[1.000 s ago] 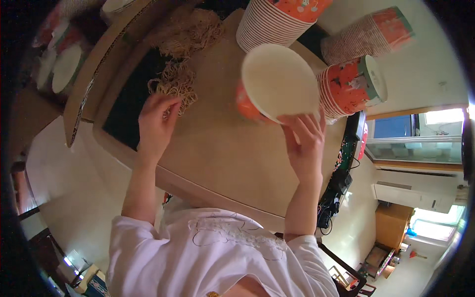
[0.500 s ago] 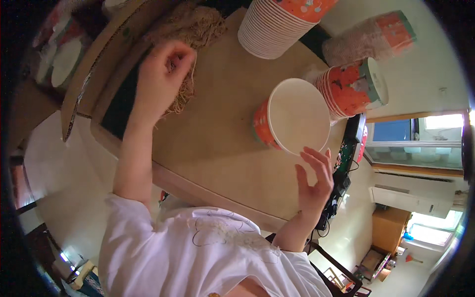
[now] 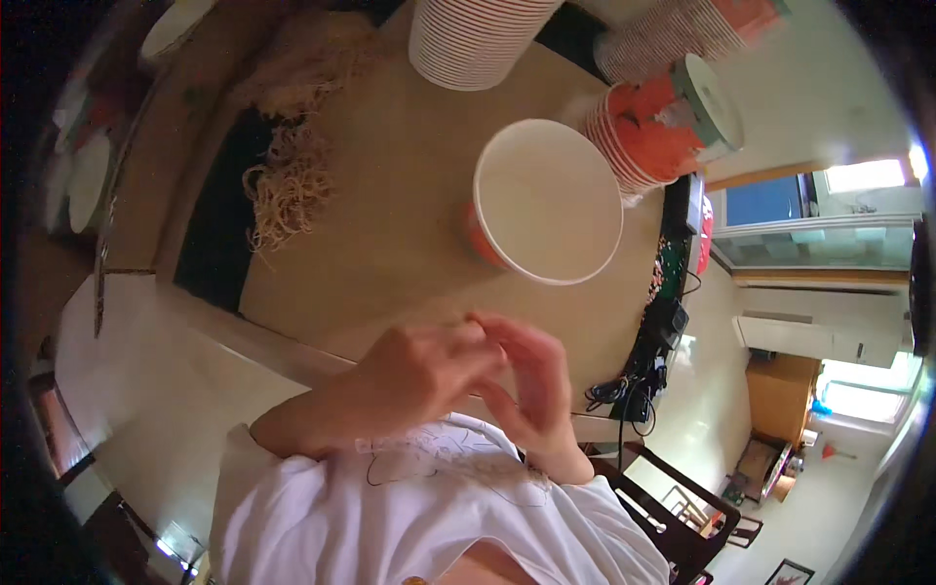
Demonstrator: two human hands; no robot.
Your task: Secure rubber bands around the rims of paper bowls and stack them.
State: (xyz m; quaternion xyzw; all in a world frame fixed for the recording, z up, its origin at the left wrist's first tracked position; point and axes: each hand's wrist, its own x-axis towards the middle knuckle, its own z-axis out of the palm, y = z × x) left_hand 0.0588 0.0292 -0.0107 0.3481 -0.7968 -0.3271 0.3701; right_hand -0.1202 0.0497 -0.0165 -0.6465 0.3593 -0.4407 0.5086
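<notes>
Both my hands meet low over the table's near edge, in front of my white shirt, blurred by motion. The fingers of my left hand (image 3: 419, 370) are drawn closed toward the right; what they hold, if anything, cannot be made out. Curved around those fingertips, my right hand (image 3: 539, 385) is open, its thumb apart from its fingers. Beyond them stands a large paper cup (image 3: 551, 205), orange outside and white inside, its mouth facing me; neither hand touches it. A loose heap of tan shredded strands (image 3: 297, 180) lies at the table's left.
Stacked paper cups (image 3: 478, 44) stand at the far edge, with orange-and-green stacked cups (image 3: 653, 127) at the right and a wrapped stack (image 3: 673, 39) behind. A cardboard box flap (image 3: 136, 185) rises at left. Black cables (image 3: 609, 392) lie along the right edge, near a dark chair (image 3: 673, 507).
My left hand has come from the strands down to my right hand. My right hand has left the cup's rim and moved nearer my body. The view has shifted slightly.
</notes>
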